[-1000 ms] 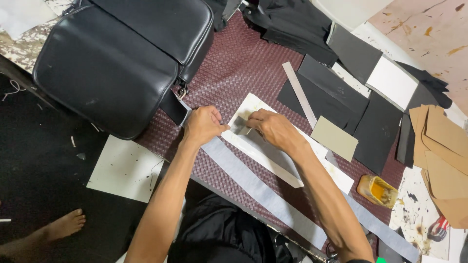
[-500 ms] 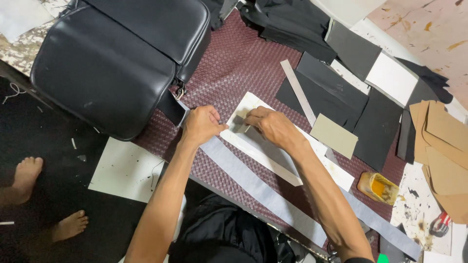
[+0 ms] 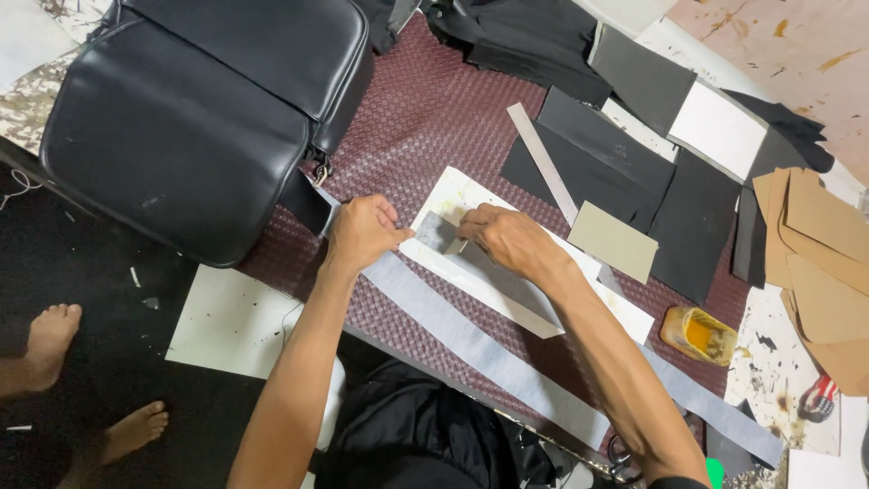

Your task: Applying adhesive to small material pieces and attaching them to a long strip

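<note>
We see the left hand [image 3: 360, 233] and right hand [image 3: 507, 237] pinching a small grey strip [image 3: 436, 232] over a white sheet [image 3: 507, 303] on the woven maroon mat [image 3: 434, 118]; the right fingers' grip is apparently partly hidden.

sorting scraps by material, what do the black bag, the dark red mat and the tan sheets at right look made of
Black bag: leather or faux leather; smooth, soft sheen, stitched seams.
Dark red mat: woven leather-look sheet; basket-weave texture, slight gloss, could be embossed.
Tan sheets: probably kraft paper or thin card; matte, flat, crisp cut edges.
</note>
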